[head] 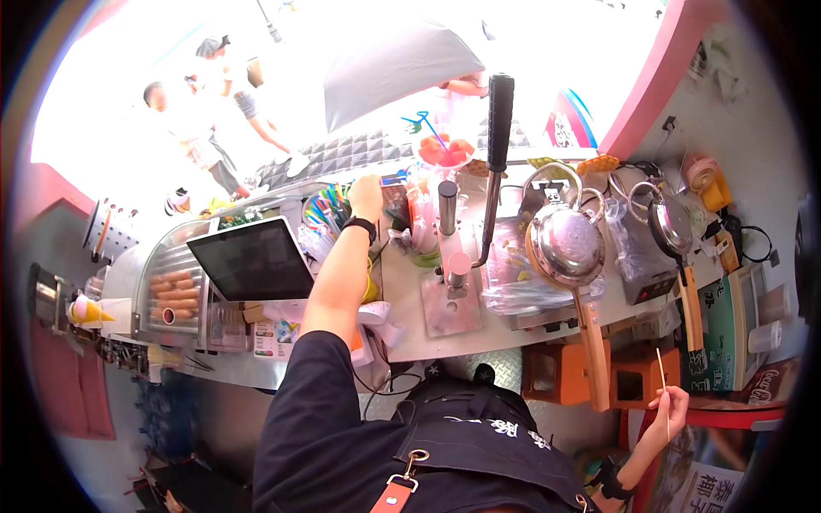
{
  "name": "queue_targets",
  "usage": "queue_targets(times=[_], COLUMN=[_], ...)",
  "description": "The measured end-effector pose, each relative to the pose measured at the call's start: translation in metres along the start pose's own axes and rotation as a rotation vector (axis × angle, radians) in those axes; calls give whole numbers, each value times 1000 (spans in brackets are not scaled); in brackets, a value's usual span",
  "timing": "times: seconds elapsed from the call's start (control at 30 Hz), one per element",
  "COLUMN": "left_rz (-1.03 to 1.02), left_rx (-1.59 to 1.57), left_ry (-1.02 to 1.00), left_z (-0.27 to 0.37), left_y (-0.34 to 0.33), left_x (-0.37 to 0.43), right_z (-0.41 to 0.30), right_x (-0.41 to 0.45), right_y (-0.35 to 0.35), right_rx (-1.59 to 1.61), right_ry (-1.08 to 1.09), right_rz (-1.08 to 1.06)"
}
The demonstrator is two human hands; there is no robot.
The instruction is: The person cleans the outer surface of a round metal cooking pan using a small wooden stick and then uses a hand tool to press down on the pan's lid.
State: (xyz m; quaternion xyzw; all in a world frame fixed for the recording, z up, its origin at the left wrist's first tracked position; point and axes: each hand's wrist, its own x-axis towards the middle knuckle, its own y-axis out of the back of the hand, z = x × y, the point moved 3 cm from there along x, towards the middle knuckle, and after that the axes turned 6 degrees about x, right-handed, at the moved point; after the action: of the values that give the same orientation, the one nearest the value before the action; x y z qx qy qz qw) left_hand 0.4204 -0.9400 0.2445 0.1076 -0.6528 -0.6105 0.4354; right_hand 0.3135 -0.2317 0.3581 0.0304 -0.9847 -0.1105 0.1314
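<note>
My left hand, with a black band at the wrist, reaches over the counter beside a holder of colourful drinking straws. Its fingertips are hidden behind the back of the hand, so any grip there does not show. Out to the right, my right hand pinches a thin wooden skewer that points upward. A plastic cup of cut red fruit with a blue straw stands near the serving ledge. Close to it rises a steel lever press with a black handle.
Two round hinged pans with wooden handles jut past the counter's front edge. A tablet screen stands left of my arm, beside a glass sausage warmer. Orange stools are below. People are outside.
</note>
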Motion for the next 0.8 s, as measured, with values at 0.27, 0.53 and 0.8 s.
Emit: queue_targets(times=[0.27,0.53,0.8], left_rz=[269,617,872], left_rx=[-67,-48,-299], left_ry=[43,97,608], left_z=[3,18,-45], left_y=[69,236,371], left_x=[-6,-63,-275], right_z=[3,22,34], right_x=[11,46,78], right_y=[-14,-52,-61], right_rx=[6,117,61], right_ry=[21,28,-20], right_rz=[-27,-159,-212])
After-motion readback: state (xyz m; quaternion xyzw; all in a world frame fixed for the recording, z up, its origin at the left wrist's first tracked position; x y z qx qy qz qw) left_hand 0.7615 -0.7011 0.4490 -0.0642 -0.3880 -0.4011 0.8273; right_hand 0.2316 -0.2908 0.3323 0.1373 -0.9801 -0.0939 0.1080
